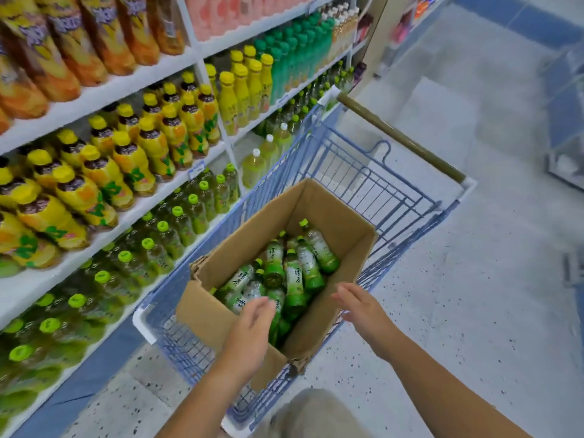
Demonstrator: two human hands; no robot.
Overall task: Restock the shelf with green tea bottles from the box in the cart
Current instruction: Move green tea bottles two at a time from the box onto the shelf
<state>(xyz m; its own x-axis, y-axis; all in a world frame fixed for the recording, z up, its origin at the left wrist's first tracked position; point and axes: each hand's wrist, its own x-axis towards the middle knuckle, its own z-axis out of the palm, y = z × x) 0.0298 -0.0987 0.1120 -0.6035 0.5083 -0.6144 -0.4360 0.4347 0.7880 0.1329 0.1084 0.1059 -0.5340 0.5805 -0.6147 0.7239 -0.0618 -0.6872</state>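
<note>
An open cardboard box (335, 213) sits in a blue wire cart (357, 172). Inside it lie several green tea bottles (294, 270) with lime caps, piled on their sides. My left hand (252, 327) hovers over the near end of the box, fingers relaxed and holding nothing. My right hand (363, 306) hangs open just above the box's right wall, also holding nothing. On the left, the lowest shelf (28, 289) carries rows of green tea bottles (151, 248) standing upright.
Higher shelves hold yellow-capped tea bottles (132, 153) and orange drink bottles (79, 42). The cart's handle (398, 137) points away from me. Speckled floor (474, 279) lies open to the right of the cart. A glass fixture (565, 121) stands at the far right.
</note>
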